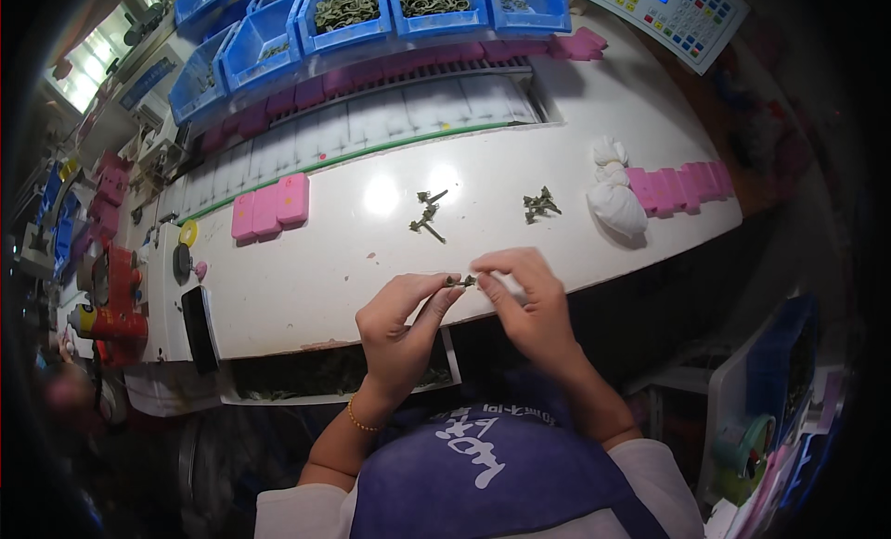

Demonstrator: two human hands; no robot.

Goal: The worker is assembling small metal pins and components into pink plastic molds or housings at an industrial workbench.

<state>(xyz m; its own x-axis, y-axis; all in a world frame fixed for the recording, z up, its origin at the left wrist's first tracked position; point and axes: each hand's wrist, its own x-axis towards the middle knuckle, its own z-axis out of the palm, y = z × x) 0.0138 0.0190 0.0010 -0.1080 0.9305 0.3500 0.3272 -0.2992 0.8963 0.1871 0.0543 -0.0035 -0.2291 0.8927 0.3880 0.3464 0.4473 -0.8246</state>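
Over the table's near edge, my left hand (399, 314) pinches a small dark green piece (461, 282) between thumb and fingertips. At the piece's other end, the thumb and fingers of my right hand (534, 298) close on it, with the upper fingers slightly blurred. Its exact kind is too small to make out. Beyond my hands lies a loose group of similar thin green pieces (429, 214), and farther right a second small cluster (540, 205).
Pink blocks (269, 210) stand at the left. A white tied cloth bundle (617, 200) sits beside more pink blocks (677, 188) at the right. Blue bins (345, 38) with green pieces line the back, behind a recessed white strip (362, 121). An open drawer (306, 377) is below the edge.
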